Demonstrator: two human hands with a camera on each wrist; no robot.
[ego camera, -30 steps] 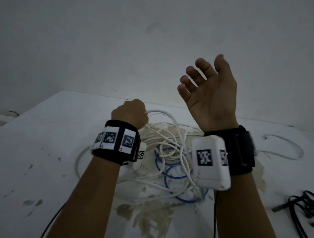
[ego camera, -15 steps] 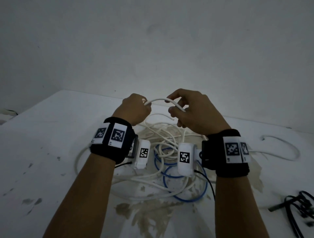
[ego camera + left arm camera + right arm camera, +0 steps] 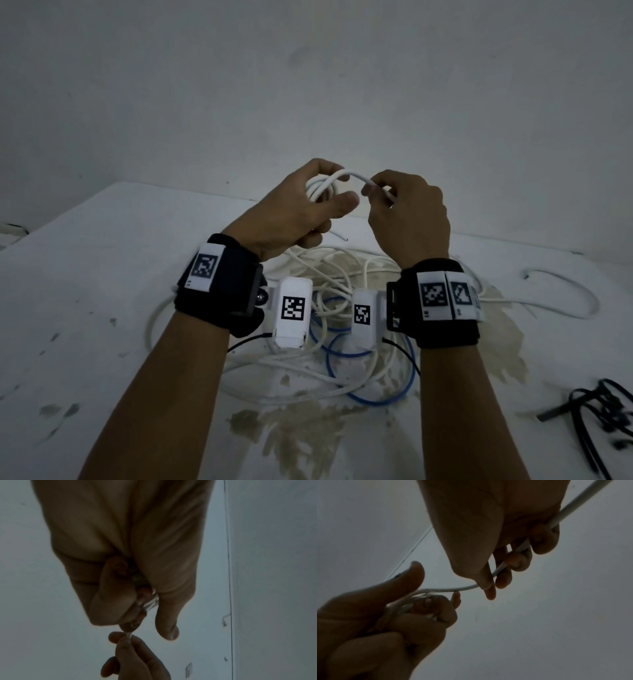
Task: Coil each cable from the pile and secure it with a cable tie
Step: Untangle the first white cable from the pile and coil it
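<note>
The thin white round cable [image 3: 346, 176] is partly coiled: the left hand [image 3: 294, 209] grips a few loops above the stained white bench [image 3: 102, 274], the right hand [image 3: 407, 212] pinches the feeding strand. The pile [image 3: 329, 342] remains, untied. Half a second ago, no loops showed.

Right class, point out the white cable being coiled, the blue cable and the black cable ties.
white cable [image 3: 346, 176]: head view, arch between the hands.
blue cable [image 3: 376, 400]: head view, bottom of its loop.
black cable ties [image 3: 596, 407]: head view, middle of the bundle.
</note>
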